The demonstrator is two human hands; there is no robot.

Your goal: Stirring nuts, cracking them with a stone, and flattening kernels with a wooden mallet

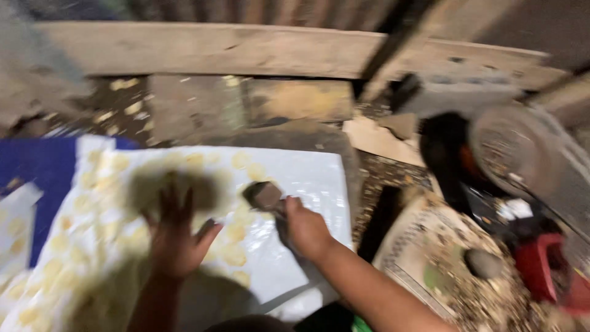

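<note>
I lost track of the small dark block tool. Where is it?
In the head view, near centre, the block tool is gripped by the right hand over the white sheet, right of the spread left hand.

No packages, labels, signs, screens

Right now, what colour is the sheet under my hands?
White sheet dotted with pale yellow round pieces, seen in the head view.
</note>
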